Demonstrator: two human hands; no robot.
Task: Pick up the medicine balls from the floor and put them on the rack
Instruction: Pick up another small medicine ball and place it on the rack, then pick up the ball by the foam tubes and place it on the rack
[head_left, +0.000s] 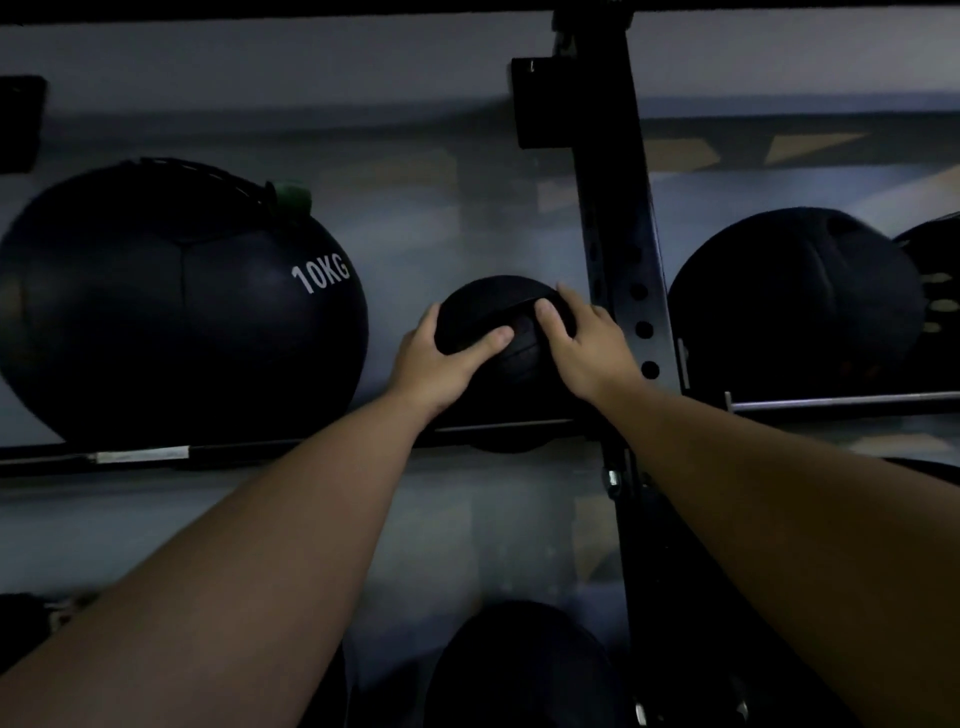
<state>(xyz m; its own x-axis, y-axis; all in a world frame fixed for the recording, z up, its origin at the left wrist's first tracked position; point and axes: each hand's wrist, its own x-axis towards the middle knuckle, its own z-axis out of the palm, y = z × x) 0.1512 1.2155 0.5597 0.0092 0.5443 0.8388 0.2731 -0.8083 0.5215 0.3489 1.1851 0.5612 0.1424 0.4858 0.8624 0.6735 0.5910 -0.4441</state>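
A small black medicine ball rests on the rack's horizontal rails, just left of the black upright post. My left hand grips its left side and my right hand grips its right side, thumbs on the front. To the left on the same rails sits a large black ball marked 10KG.
Right of the post, another large black ball lies on a rail, with one more at the frame's right edge. A dark ball sits on the level below. The grey wall is behind the rack.
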